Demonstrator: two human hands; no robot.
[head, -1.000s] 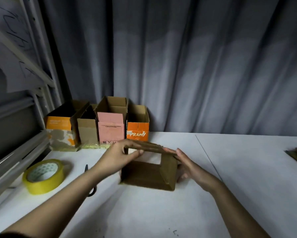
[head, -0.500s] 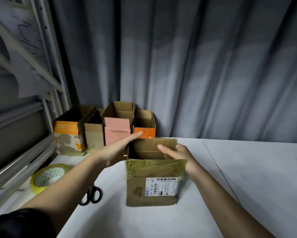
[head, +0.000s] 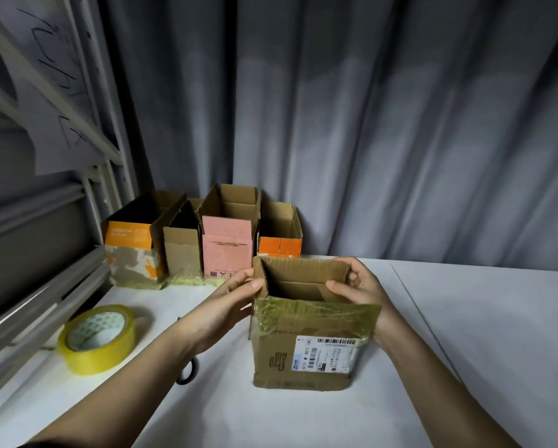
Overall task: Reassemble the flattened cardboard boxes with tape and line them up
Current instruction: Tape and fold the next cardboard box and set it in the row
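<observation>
A brown cardboard box (head: 303,350) with a shipping label and yellowish tape on its front stands upright on the white table (head: 465,350), top open. My left hand (head: 226,305) presses against the box's left wall with straight fingers. My right hand (head: 365,289) grips the right wall, thumb hooked inside and fingers round the outside. Behind it, a row of open boxes stands against the curtain: an orange-and-white box (head: 130,250), a plain brown box (head: 180,253), a pink box (head: 227,250) and an orange box (head: 279,245).
A roll of yellow tape (head: 98,337) lies at the left of the table. Black scissors (head: 187,371) lie partly hidden under my left forearm. A metal rack (head: 45,286) borders the table's left edge, and a grey curtain (head: 368,124) hangs behind.
The box has turned from lying on its side to standing upright with its open top up. Both hands have shifted to its side walls.
</observation>
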